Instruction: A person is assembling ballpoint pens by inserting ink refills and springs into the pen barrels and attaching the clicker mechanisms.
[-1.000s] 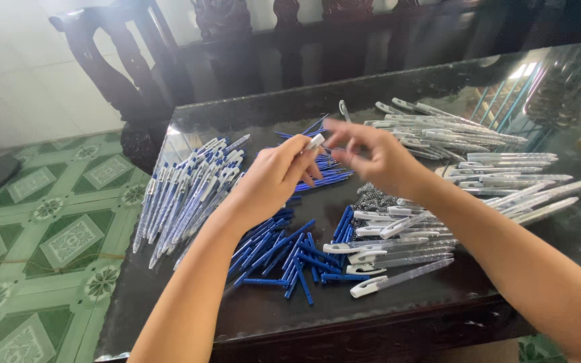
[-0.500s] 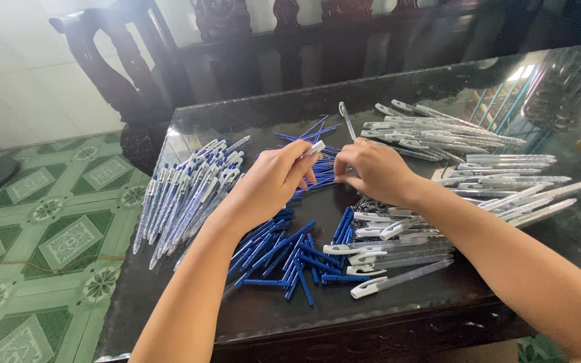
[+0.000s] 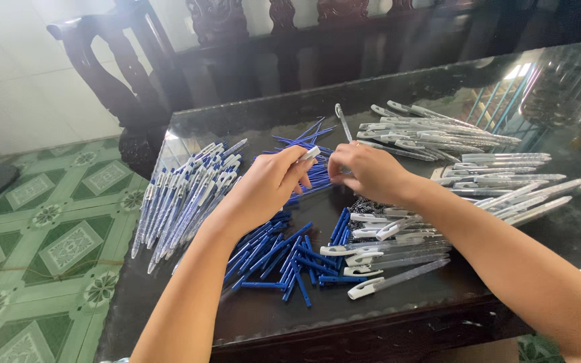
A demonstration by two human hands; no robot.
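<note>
Leftmost, I see finished pens (image 3: pixel 183 198) piled at mid-left of the table (image 3: pixel 250 316). My left hand (image 3: pixel 263 188) pinches a pen (image 3: pixel 307 155) at frame centre; my right hand (image 3: pixel 368 171), fingers curled, meets its tip, clear barrels (image 3: pixel 452 144) beyond.

Glossy dark glass tabletop (image 3: pixel 398 87); clear plastic pen barrels (image 3: pixel 492 168), carved wood chair (image 3: pixel 136 81).

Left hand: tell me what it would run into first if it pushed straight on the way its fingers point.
The left hand points right, toward the right hand. It would probably meet that hand's fingertips first, since they nearly touch; the thin blue refills lie just below, though depth is unclear.
</note>
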